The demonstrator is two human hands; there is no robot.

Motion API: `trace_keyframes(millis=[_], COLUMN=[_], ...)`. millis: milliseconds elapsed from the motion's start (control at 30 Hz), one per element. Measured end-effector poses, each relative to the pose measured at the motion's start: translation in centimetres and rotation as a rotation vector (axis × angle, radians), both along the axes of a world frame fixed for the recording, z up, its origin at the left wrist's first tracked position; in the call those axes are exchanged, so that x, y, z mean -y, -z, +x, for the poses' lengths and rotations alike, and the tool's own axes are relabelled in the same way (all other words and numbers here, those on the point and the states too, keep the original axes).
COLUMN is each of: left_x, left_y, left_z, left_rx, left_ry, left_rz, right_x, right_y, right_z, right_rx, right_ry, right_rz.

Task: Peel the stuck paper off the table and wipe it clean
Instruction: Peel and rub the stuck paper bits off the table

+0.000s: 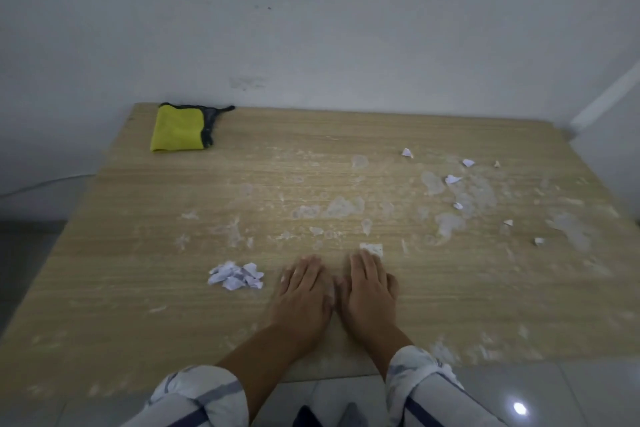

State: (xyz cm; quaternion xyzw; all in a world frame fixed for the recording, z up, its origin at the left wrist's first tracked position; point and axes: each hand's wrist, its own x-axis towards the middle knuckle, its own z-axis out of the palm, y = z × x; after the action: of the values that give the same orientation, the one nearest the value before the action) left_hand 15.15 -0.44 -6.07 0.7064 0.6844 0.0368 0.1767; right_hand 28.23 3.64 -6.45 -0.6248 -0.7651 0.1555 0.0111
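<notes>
A wooden surface (138, 253) meets a white wall. Stuck paper (372, 248) lies white and ragged at 12 o'clock of the hands, left (303, 291) and right (369, 288), both flat, empty.

head view: single wide-angle | worn on head, looks forward and down | close over near table (104, 305) edge | far wall (311, 28) fills top

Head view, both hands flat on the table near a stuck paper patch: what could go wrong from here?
1. The stuck patch at the right hand's fingertips may tear and leave residue like the pale smears across the table.
2. The left hand could scatter the pile of peeled scraps beside it.
3. Loose scraps on the right may be missed; the yellow cloth lies far off.
</notes>
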Motion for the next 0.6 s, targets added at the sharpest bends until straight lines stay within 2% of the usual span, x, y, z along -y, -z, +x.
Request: trace_keyframes(millis=[300, 600], left_x=[-3.0, -7.7], left_y=[1.4, 1.1], left_z=[3.7, 10.2], left_rx=[-0.021, 0.0], left_ry=[-0.098, -0.1], left_rz=[-0.01, -0.01], right_x=[-2.3, -5.8], right_y=[0.7, 0.2], right_z=[5.4, 11.3], right_rx=[-0.009, 0.009], right_ry=[-0.077, -0.009], right_rz=[-0.026, -0.029])
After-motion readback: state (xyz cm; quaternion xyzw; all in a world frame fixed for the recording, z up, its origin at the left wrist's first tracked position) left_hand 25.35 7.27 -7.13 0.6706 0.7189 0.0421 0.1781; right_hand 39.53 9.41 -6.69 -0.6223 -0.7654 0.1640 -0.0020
